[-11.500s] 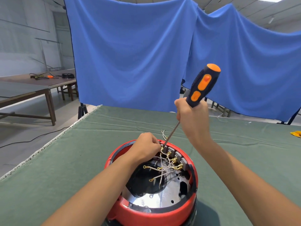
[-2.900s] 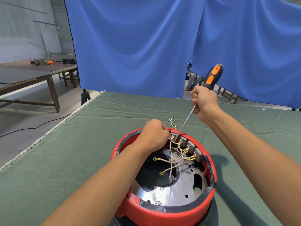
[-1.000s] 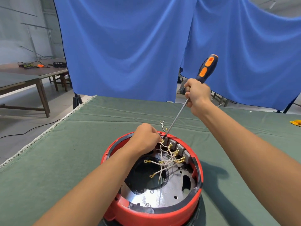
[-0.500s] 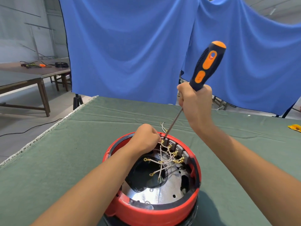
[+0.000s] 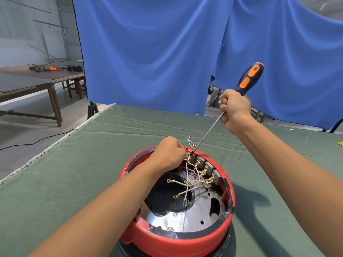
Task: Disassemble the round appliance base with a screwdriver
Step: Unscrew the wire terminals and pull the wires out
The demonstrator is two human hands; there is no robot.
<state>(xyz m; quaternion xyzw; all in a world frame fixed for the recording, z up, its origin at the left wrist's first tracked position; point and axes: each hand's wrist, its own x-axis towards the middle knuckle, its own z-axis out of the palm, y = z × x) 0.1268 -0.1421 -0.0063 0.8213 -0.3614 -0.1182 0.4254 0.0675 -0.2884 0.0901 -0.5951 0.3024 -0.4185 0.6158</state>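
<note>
A round red appliance base [image 5: 167, 240] sits upside down on the green table, its shiny metal plate [image 5: 187, 219] and a black ring exposed inside. White wires with gold ring terminals [image 5: 194, 179] fan out from a grey terminal block [image 5: 207, 166] at the far rim. My left hand [image 5: 169, 154] reaches into the far side, fingers curled around a wire terminal beside the block. My right hand [image 5: 234, 110] grips the orange and dark blue screwdriver [image 5: 248, 80]; its long shaft slants down-left with the tip on the block's leftmost terminal.
The green cloth-covered table [image 5: 74, 173] spreads on all sides of the base, with its left edge near a grey floor. Blue curtains [image 5: 148, 52] hang behind. A wooden table [image 5: 37, 80] with cables stands at far left. A small yellow object [image 5: 340, 143] lies at the right edge.
My right hand has swung the screwdriver handle away to the right, so the shaft leans more steeply sideways. The tip stays on the same terminal. My left hand has held its place.
</note>
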